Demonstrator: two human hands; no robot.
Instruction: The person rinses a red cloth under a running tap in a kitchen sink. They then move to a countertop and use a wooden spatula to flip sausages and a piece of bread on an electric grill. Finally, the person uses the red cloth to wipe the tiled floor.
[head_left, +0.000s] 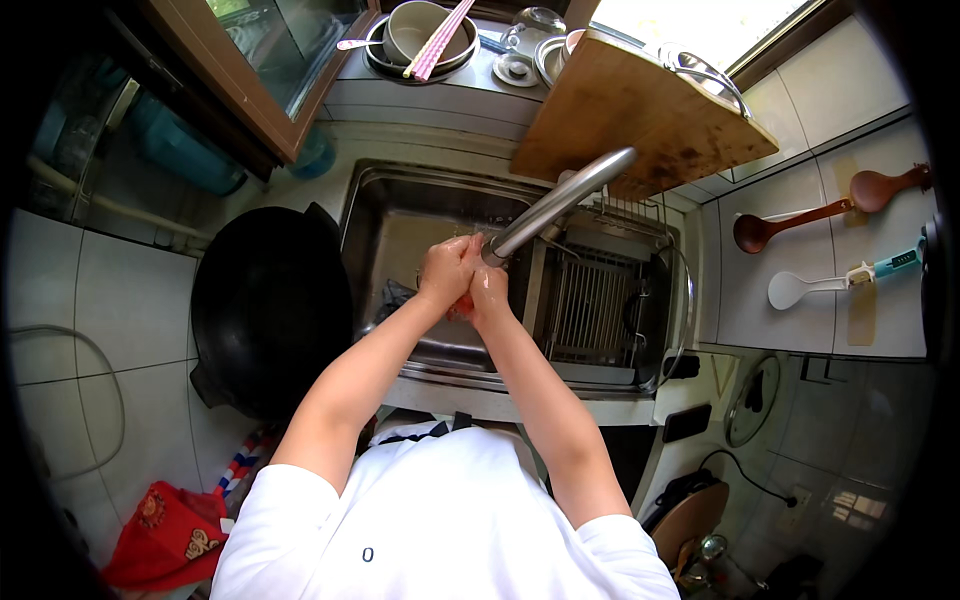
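My left hand (448, 266) and my right hand (489, 291) meet under the spout of the metal faucet (559, 206), over the left basin of the stainless steel sink (397, 225). Both are wet, and water splashes around the fingers. Something red (461, 306) shows just below and between them; the hands hide most of it, so I cannot tell what it is or which hand bears it. A dark, crumpled thing (395, 295) lies in the basin, left of my left wrist.
A large black wok (274, 311) stands left of the sink. A dish rack (596, 304) fills the right basin. Behind it leans a wooden cutting board (637, 112). Bowls with pink chopsticks (441, 41) sit on the sill; ladles (757, 231) hang at right.
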